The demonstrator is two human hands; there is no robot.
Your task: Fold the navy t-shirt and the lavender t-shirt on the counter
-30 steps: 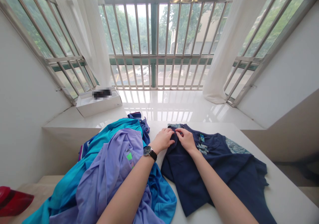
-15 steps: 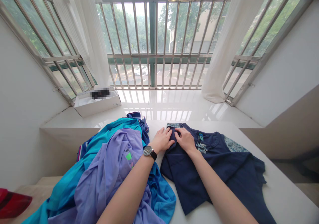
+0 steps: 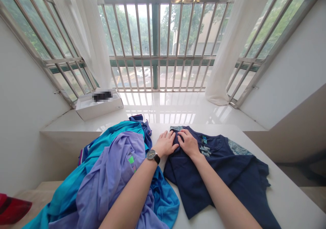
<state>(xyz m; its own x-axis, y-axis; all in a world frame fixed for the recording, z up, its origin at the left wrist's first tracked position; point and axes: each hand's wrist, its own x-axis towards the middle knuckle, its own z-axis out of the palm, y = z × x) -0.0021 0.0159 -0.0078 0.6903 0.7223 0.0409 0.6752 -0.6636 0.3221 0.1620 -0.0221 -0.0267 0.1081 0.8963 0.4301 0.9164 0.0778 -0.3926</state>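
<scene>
A navy T-shirt [image 3: 203, 181] with patterned shoulder panels lies spread on the white table, its near part folded over itself. My left hand [image 3: 166, 143], a black-strapped watch [image 3: 151, 154] on its wrist, rests with fingers spread on the shirt's left shoulder and sleeve edge. Close beside it, my right hand [image 3: 188, 142] touches the same sleeve area with curved fingers, the thumb held apart from them. Both hands are open and partly cover the cloth under them. Left of the shirt, a lavender garment [image 3: 107, 174] sits on a heap with a turquoise garment [image 3: 73, 178].
A white box [image 3: 99, 108] stands on the glossy window sill [image 3: 163, 107] at the back left. White curtains [image 3: 224, 69] hang by the barred window. The white table [image 3: 287, 188] extends right of the shirt. Something red [image 3: 15, 210] shows at the lower left.
Both hands stay at the shirt's left shoulder with almost no movement. The view has shifted very slightly.
</scene>
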